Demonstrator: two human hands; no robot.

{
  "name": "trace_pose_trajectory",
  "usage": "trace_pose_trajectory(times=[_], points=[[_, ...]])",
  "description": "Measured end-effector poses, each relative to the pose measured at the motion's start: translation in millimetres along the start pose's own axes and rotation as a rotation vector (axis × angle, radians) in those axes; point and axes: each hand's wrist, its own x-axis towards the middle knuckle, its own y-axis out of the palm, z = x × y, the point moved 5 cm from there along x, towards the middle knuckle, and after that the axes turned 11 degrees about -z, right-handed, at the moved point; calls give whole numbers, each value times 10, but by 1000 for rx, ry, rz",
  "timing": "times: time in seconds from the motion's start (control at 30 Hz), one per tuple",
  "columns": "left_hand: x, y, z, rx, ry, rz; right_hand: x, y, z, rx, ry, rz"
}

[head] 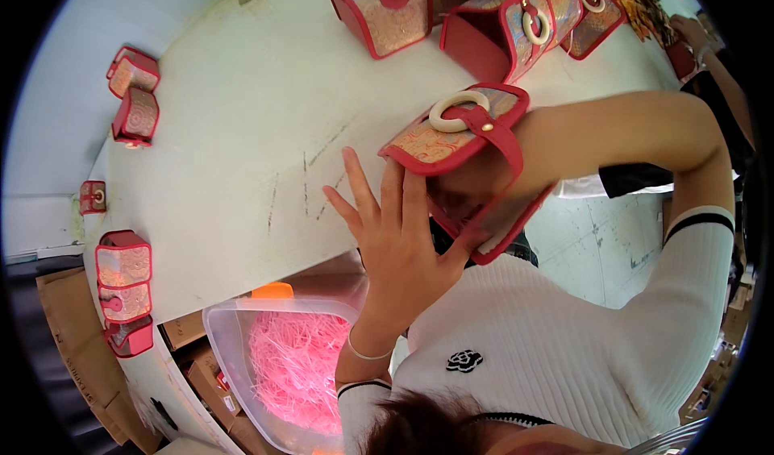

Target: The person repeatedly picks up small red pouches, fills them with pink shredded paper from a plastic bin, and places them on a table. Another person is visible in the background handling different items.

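Observation:
Before my chest is a small box (423, 143) of patterned brocade with red trim, a red strap and a cream ring on its flap. My left hand (402, 249) grips its near left side, with the thumb at the lower edge and the index and middle fingertips under the flap's edge. The ring and little fingers spread free. From the right, my right forearm reaches into the box's open side. Only part of my right hand (474, 183) shows in the shadow there; its fingers are hidden, so what they hold cannot be seen.
Similar boxes (396, 17) stand across the white table (242, 122) at the back, more (124, 267) along its left edge. Below the near edge sits a clear plastic bin (227, 358) of pink shredded filler (296, 364), beside cardboard boxes (211, 376). Another person's hand (689, 32) shows far right.

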Motion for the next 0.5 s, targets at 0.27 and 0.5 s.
trace_pose_trajectory(times=[0.27, 0.5], points=[[209, 114, 506, -153, -223, -56, 700, -541, 445, -113, 18, 499], [829, 853, 547, -495, -88, -167, -19, -1461, -80, -42, 275, -506]])
